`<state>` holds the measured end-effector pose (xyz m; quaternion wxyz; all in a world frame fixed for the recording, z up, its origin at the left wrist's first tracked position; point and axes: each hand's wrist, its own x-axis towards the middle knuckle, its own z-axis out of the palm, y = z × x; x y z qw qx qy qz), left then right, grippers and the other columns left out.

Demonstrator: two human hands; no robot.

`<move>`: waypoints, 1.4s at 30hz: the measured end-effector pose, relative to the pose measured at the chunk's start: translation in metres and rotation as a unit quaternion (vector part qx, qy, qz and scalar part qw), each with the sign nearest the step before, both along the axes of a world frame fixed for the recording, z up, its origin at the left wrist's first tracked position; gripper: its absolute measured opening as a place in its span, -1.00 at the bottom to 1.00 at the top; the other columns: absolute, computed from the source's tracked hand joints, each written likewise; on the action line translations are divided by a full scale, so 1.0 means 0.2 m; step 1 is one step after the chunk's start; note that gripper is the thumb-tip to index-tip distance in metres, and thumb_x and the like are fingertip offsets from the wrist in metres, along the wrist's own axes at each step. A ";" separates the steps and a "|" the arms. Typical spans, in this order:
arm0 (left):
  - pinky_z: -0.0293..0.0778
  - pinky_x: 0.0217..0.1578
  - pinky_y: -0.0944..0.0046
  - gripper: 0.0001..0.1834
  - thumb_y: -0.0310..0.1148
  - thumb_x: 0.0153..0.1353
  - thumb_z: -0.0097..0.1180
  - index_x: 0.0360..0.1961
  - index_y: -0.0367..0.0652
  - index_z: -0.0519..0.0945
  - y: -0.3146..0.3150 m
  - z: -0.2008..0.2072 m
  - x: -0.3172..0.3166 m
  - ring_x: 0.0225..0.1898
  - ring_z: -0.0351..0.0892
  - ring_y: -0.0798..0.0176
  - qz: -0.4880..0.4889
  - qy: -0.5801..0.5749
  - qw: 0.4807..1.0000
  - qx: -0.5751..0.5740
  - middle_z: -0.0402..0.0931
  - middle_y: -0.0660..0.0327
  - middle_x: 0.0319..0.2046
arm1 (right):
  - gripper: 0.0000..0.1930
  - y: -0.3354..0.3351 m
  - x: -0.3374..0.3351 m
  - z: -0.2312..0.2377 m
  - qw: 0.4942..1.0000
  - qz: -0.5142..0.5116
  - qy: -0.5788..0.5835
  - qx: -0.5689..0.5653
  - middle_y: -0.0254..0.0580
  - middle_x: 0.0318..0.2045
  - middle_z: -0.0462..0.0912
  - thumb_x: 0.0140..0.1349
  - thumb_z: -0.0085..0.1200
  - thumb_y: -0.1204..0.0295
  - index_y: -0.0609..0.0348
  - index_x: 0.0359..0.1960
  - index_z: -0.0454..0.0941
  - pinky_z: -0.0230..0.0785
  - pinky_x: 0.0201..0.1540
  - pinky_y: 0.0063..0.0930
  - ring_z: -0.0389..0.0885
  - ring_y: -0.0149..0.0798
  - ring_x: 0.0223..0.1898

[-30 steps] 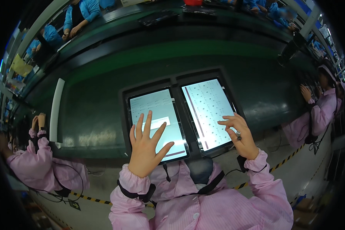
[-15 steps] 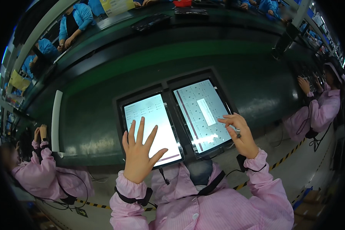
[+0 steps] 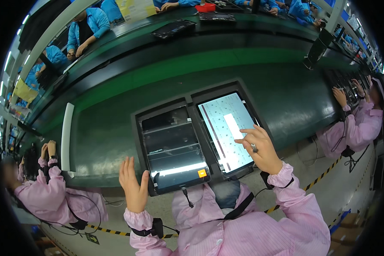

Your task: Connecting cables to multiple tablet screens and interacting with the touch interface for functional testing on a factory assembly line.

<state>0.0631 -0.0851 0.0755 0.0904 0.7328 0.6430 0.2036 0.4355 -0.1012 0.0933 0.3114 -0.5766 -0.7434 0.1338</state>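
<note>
Closest to the camera are the person's own pink sleeves with elastic cuffs, and a black strap runs across the chest. The left hand (image 3: 133, 187) is raised with fingers spread open and empty. It sits just beside the lower left corner of the left tablet (image 3: 173, 149), not touching it as far as I can tell. The right hand (image 3: 260, 147) is loosely curled over the right tablet (image 3: 228, 130), index finger stretched out toward the screen. Whether the fingertip actually touches the glass, I can't tell. There's a ring on one finger.

The two tablets lie side by side in a dark holder (image 3: 193, 109) near the front edge of the green workbench (image 3: 286, 98). The left screen is mostly dark, with a bright band low down and a small orange square near its bottom right corner. The right screen is lit white with a grid of small marks, a dark red stripe along its left side and a pale bar in the middle. A thin cable (image 3: 186, 197) hangs from under the left tablet.

A white strip (image 3: 66, 130) lies well off to the left on the bench. Two co-workers in pink sit on either side, one at the far left (image 3: 51, 194) and one at the far right (image 3: 358, 123), both with hands up at the bench.

Further back there's a second bench line with another dark tablet (image 3: 174, 28) lying flat, and people in blue coats (image 3: 89, 23) sit beyond it.
</note>
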 end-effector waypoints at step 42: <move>0.12 0.22 0.01 -0.53 -0.24 0.10 0.12 0.03 -0.22 0.45 0.26 -0.45 -0.11 0.21 0.29 0.05 0.083 -0.046 0.976 0.195 0.40 0.06 0.11 | -0.62 0.29 0.67 -0.66 0.924 -0.295 0.222 0.101 -0.42 -0.81 0.20 0.40 -0.19 0.28 0.17 -0.60 0.29 -0.01 -0.70 -0.55 0.17 -0.55 -0.79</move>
